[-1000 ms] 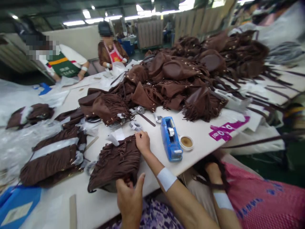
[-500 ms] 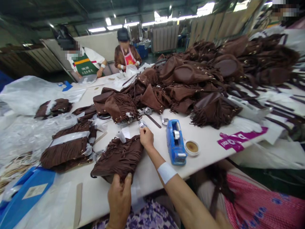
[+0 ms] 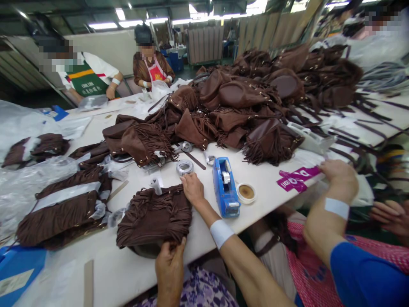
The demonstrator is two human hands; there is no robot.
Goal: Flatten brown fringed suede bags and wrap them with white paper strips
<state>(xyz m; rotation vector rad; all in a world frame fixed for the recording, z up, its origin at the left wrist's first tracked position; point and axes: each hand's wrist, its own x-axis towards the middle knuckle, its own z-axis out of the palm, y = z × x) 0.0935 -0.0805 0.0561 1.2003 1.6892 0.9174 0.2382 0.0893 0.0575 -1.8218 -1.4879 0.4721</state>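
A dark brown fringed bag (image 3: 153,221) lies in front of me on the white table. My left hand (image 3: 171,264) grips its near lower edge, thumb on top and fingers underneath. At the bag's upper right corner my right hand (image 3: 193,190) has its fingers curled in against the bag; the fingertips are partly hidden. Just beyond that hand lies a grey coil (image 3: 184,167). A crumpled piece of clear wrap (image 3: 156,186) sticks up from the bag's top edge. Right of my right hand stands a blue tape dispenser (image 3: 226,187), with a tape roll (image 3: 246,193) beside it.
A big heap of brown bags (image 3: 243,94) covers the far side. More fringed bags (image 3: 64,209) and clear plastic (image 3: 19,187) lie at left. A co-worker's arm in a blue sleeve (image 3: 361,264) reaches onto the table's right edge. Two people work across the table.
The bag has turned and lies flatter, with both hands still at it. The grey coil now shows fully beyond my right hand. A co-worker's blue-sleeved arm has come in at the right.
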